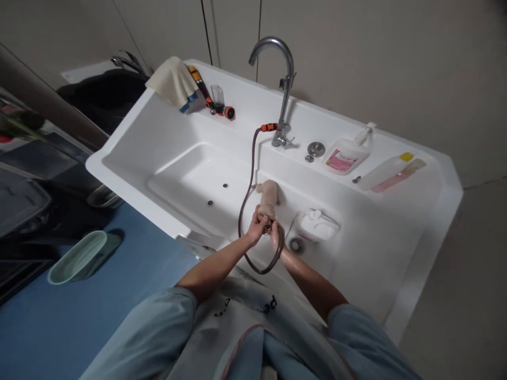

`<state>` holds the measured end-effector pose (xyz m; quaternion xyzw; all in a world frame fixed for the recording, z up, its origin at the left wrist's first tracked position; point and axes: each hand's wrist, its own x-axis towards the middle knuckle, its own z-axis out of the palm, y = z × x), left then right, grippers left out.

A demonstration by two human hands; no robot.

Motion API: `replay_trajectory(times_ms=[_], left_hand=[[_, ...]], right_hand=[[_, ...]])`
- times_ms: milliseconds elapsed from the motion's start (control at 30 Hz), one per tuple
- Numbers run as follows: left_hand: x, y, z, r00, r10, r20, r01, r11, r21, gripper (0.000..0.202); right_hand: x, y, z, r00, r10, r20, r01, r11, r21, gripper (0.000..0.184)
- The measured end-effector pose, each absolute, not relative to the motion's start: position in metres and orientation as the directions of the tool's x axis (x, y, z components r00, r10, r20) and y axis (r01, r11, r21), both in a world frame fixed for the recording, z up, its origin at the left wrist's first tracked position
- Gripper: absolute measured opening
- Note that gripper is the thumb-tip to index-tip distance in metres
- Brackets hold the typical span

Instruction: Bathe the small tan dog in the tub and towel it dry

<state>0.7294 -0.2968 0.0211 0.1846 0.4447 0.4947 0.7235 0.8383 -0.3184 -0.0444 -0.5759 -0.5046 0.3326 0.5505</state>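
Observation:
A small, light-coated animal (268, 193), its kind hard to make out, is in the white sink with its front end between my hands. My left hand (258, 227) is closed around its head or neck area. Close beside it, my right hand (275, 236) has its fingers curled at the end of a brown hose (253, 268). This hose loops down from an orange connector (270, 127) on the tap and back up to the right hand. Something small and dark shows between the hands; I cannot tell what it is. The fingers partly hide the animal's front end.
A white jug (318, 226) stands right of my hands, near a drain (296, 245). The sink's back ledge carries a pump bottle (345, 155), a yellow-capped bottle (386, 173), a spray nozzle (203, 88) and a draped cloth (173, 82). The tap (287, 79) rises behind. A green tub (81, 257) is at left.

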Motion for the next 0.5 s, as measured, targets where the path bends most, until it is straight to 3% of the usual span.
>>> replay_trajectory(times_ms=[167,367,500], left_hand=[[0.735,-0.302,0.021,0.080,0.892,-0.444,-0.604,0.398,0.691,0.077],[0.742,-0.304,0.025,0.055,0.871,-0.488,-0.635,0.408,0.656,0.025],[0.746,-0.305,0.024,0.020,0.898,-0.440,-0.621,0.356,0.698,0.025]], right_hand=[[0.850,-0.359,-0.024,0.134,0.883,0.450,0.466,0.344,-0.815,0.043],[0.848,-0.347,0.003,0.016,0.912,0.410,0.523,0.341,-0.781,0.035],[0.842,-0.340,0.006,0.112,0.923,0.369,0.482,0.274,-0.832,0.038]])
